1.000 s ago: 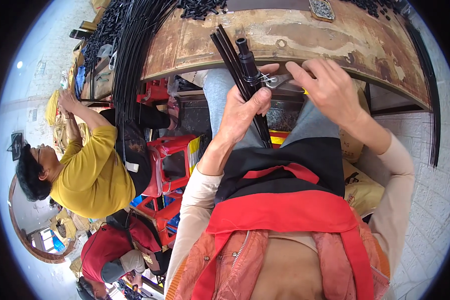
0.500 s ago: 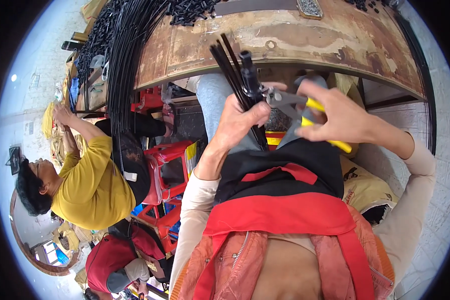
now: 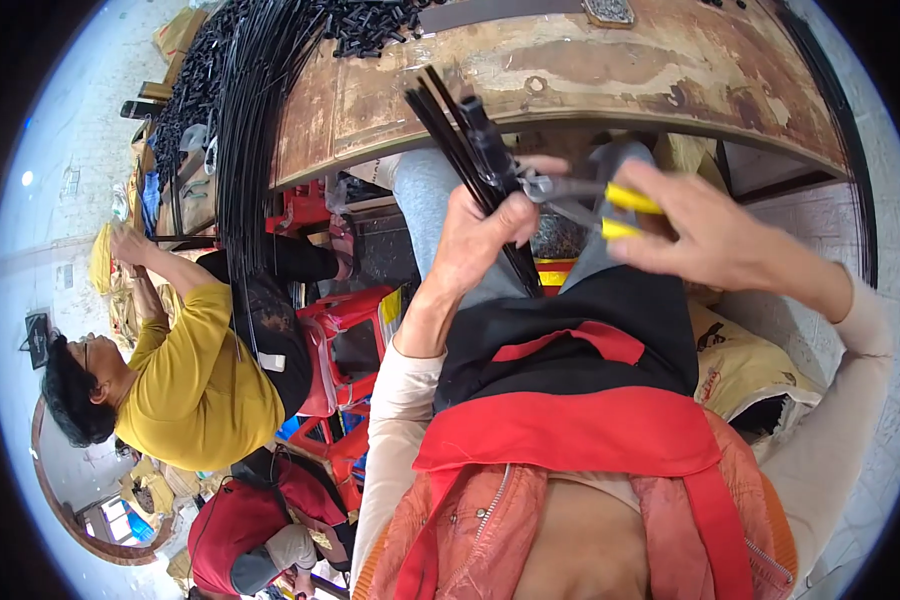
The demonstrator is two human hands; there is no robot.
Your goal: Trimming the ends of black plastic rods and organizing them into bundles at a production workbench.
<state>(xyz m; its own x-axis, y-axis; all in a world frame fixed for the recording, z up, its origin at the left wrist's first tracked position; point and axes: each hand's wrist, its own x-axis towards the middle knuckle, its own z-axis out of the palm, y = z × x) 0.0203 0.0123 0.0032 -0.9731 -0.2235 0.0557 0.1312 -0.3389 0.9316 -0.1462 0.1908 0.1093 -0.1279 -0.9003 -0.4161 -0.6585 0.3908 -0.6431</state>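
Observation:
My left hand [image 3: 478, 235] is closed round a bundle of thin black rods [image 3: 457, 150] together with a thicker black tubular fitting [image 3: 487, 145]. The rods slant up to the left, and their lower ends come out below my palm. In my right hand [image 3: 685, 225] is a pair of pliers [image 3: 625, 210] with yellow grips, fingers wrapped round the handles. The grey metal jaws of the pliers meet a small shiny metal piece [image 3: 536, 187] beside the fitting, near my left fingers. Motion blurs the pliers, so whether the jaws are closed on that piece is unclear.
A worn wooden table [image 3: 610, 70] stands ahead, with small black tubes [image 3: 370, 28] and a tray of tiny metal parts [image 3: 610, 12] on it. Long black rods [image 3: 250, 130] hang over its left side. Red stools [image 3: 345, 320] and a co-worker in yellow [image 3: 200, 375] are at left.
My right hand has shifted slightly right, and its fingers have closed further round the plier handles. The rods and fitting in my left hand tilt a little more to the left.

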